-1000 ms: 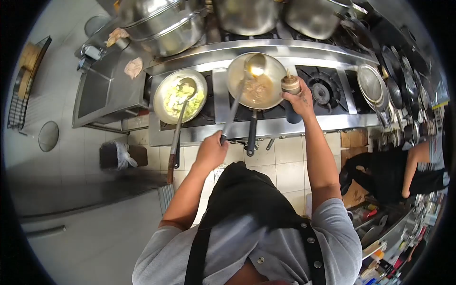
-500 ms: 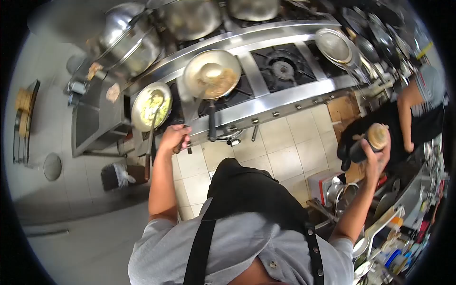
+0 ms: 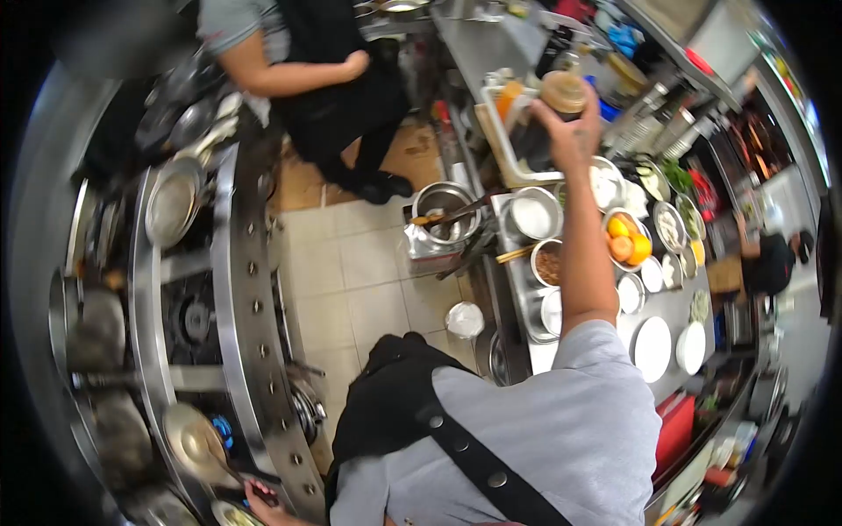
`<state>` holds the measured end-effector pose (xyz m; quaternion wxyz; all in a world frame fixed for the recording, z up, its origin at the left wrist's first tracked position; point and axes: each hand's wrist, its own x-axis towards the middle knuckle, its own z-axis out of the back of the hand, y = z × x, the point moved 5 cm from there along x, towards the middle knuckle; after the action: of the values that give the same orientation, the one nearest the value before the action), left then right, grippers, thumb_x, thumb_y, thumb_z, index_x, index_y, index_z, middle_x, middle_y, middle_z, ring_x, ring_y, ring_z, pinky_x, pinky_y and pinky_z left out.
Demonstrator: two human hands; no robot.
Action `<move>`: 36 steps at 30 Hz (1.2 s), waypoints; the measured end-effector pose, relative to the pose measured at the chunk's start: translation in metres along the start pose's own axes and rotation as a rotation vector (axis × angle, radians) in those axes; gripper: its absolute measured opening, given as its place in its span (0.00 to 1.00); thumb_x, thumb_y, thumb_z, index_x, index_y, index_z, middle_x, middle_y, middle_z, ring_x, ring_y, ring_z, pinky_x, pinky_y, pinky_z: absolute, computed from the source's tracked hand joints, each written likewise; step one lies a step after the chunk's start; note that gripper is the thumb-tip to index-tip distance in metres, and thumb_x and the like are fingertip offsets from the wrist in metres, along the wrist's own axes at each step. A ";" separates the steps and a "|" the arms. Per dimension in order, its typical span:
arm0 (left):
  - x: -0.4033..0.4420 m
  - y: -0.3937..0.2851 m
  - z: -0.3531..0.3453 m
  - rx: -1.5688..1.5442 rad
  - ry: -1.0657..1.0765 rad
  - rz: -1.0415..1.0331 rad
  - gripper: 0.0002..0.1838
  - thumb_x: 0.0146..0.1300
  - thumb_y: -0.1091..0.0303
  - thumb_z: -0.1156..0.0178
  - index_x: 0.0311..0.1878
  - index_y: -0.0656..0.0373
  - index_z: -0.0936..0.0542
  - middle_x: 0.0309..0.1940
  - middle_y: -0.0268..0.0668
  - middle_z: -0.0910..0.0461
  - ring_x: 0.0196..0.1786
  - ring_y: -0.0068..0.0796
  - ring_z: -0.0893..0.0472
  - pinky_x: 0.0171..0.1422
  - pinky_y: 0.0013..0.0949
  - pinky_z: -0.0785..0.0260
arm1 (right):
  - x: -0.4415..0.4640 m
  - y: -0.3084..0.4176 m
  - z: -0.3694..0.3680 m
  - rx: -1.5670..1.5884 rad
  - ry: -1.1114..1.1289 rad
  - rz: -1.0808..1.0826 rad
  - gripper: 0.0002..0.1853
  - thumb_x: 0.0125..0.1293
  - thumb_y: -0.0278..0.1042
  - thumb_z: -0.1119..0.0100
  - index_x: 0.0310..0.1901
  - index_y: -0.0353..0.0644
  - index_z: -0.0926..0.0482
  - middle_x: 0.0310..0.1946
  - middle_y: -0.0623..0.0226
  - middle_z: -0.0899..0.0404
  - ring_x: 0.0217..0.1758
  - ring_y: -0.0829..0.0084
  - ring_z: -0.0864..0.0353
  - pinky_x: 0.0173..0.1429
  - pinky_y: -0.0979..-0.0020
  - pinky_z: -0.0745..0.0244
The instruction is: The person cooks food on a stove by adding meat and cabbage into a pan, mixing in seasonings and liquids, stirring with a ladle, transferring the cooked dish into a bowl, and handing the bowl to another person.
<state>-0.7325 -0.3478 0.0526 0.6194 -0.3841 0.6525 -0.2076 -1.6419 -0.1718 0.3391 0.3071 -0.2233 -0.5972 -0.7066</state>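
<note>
Grey shirt (image 3: 544,403) and black apron (image 3: 381,403)
Tan bottle top (image 3: 562,90), cream pan (image 3: 190,441), blue flame (image 3: 223,430), orange and yellow fruit (image 3: 624,238), beige floor tiles (image 3: 377,251).

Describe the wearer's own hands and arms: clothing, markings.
Right hand: no glove, small dark markings near the wrist; short grey sleeve. Left hand: no glove, arm mostly out of frame. Black apron strap with round metal snaps.
</note>
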 end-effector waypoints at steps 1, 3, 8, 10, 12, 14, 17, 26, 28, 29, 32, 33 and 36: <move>0.001 -0.005 -0.018 -0.011 0.006 -0.031 0.10 0.66 0.57 0.47 0.41 0.52 0.25 0.28 0.29 0.23 0.29 0.21 0.24 0.33 0.30 0.28 | -0.002 -0.023 0.010 -0.012 -0.051 -0.019 0.32 0.45 0.34 0.26 0.53 0.39 0.29 0.43 0.64 0.21 0.47 0.69 0.22 0.55 0.68 0.29; -0.003 -0.003 -0.066 -0.008 -0.018 -0.038 0.12 0.66 0.57 0.46 0.44 0.53 0.27 0.30 0.31 0.24 0.32 0.23 0.24 0.37 0.32 0.29 | -0.014 -0.075 0.014 -0.056 -0.164 -0.039 0.33 0.43 0.36 0.25 0.52 0.42 0.29 0.46 0.61 0.23 0.50 0.65 0.23 0.57 0.65 0.30; 0.011 -0.005 -0.141 0.048 0.067 -0.029 0.19 0.65 0.55 0.46 0.51 0.57 0.31 0.37 0.35 0.25 0.40 0.27 0.26 0.46 0.35 0.31 | -0.050 -0.156 0.002 -0.304 -0.231 -0.191 0.40 0.40 0.39 0.24 0.56 0.41 0.34 0.50 0.52 0.27 0.55 0.54 0.27 0.59 0.60 0.33; 0.016 -0.009 -0.160 0.062 0.106 -0.032 0.22 0.65 0.54 0.45 0.54 0.58 0.33 0.39 0.36 0.26 0.43 0.29 0.26 0.50 0.37 0.32 | -0.059 -0.150 0.001 -0.345 -0.231 -0.276 0.40 0.39 0.40 0.24 0.56 0.42 0.33 0.51 0.50 0.26 0.56 0.51 0.28 0.59 0.59 0.33; 0.016 -0.011 -0.166 0.048 0.137 -0.044 0.25 0.64 0.54 0.45 0.57 0.59 0.35 0.42 0.38 0.26 0.47 0.31 0.27 0.54 0.39 0.33 | -0.063 -0.173 0.000 -0.310 -0.188 -0.348 0.42 0.37 0.39 0.25 0.58 0.42 0.33 0.53 0.50 0.27 0.58 0.50 0.30 0.61 0.59 0.35; 0.006 -0.009 -0.147 -0.020 0.146 -0.066 0.28 0.64 0.53 0.45 0.60 0.61 0.36 0.44 0.40 0.27 0.50 0.33 0.27 0.58 0.40 0.34 | -0.067 -0.219 -0.013 -0.387 -0.215 -0.302 0.41 0.38 0.40 0.26 0.58 0.42 0.32 0.51 0.51 0.25 0.60 0.49 0.32 0.64 0.58 0.38; -0.014 0.009 -0.112 -0.188 0.170 -0.107 0.33 0.63 0.52 0.44 0.64 0.63 0.39 0.48 0.42 0.27 0.55 0.36 0.28 0.63 0.42 0.35 | -0.062 -0.261 -0.027 -0.579 -0.160 -0.178 0.32 0.45 0.45 0.28 0.51 0.40 0.26 0.47 0.53 0.23 0.52 0.53 0.28 0.60 0.60 0.36; -0.028 0.004 -0.120 -0.353 -0.027 -0.250 0.07 0.64 0.69 0.47 0.44 0.56 0.27 0.38 0.36 0.19 0.35 0.27 0.18 0.30 0.31 0.26 | -0.223 0.005 -0.197 0.113 0.666 -0.060 0.13 0.64 0.37 0.45 0.39 0.36 0.20 0.29 0.63 0.19 0.31 0.72 0.21 0.36 0.71 0.27; -0.036 -0.001 -0.133 -0.352 0.007 -0.316 0.07 0.64 0.69 0.47 0.45 0.55 0.27 0.36 0.33 0.20 0.34 0.25 0.19 0.27 0.26 0.27 | -0.366 0.123 -0.278 0.359 1.254 -0.532 0.17 0.68 0.44 0.51 0.49 0.41 0.24 0.38 0.65 0.20 0.41 0.73 0.21 0.42 0.71 0.26; -0.043 -0.002 -0.133 -0.301 0.006 -0.308 0.09 0.64 0.68 0.47 0.47 0.56 0.28 0.39 0.34 0.20 0.35 0.24 0.20 0.30 0.27 0.27 | -0.446 0.159 -0.296 0.501 1.542 -0.616 0.26 0.68 0.54 0.54 0.57 0.41 0.30 0.44 0.61 0.21 0.43 0.70 0.21 0.44 0.67 0.26; -0.071 -0.006 -0.123 -0.182 0.019 -0.361 0.12 0.65 0.69 0.48 0.51 0.60 0.27 0.40 0.35 0.21 0.32 0.21 0.21 0.32 0.25 0.28 | -0.604 0.300 -0.305 0.620 2.310 -1.212 0.32 0.68 0.61 0.56 0.57 0.36 0.33 0.47 0.55 0.22 0.44 0.65 0.20 0.44 0.66 0.24; -0.084 -0.008 -0.117 -0.136 0.016 -0.375 0.12 0.65 0.69 0.48 0.50 0.60 0.26 0.39 0.35 0.20 0.31 0.21 0.22 0.32 0.24 0.28 | -0.627 0.339 -0.303 0.622 2.331 -1.343 0.29 0.68 0.58 0.53 0.55 0.36 0.32 0.44 0.57 0.22 0.40 0.67 0.20 0.38 0.68 0.25; -0.109 0.004 -0.081 -0.063 -0.115 -0.448 0.11 0.64 0.72 0.48 0.47 0.63 0.23 0.32 0.34 0.21 0.27 0.19 0.23 0.29 0.21 0.31 | -0.665 0.382 -0.319 0.665 2.370 -1.327 0.18 0.66 0.47 0.46 0.42 0.37 0.29 0.32 0.63 0.22 0.29 0.72 0.22 0.30 0.72 0.26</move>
<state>-0.8185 -0.2791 0.1318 0.5818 -0.5494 0.5208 -0.2973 -0.8846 -0.4111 0.0950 0.2732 0.9028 -0.1159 -0.3113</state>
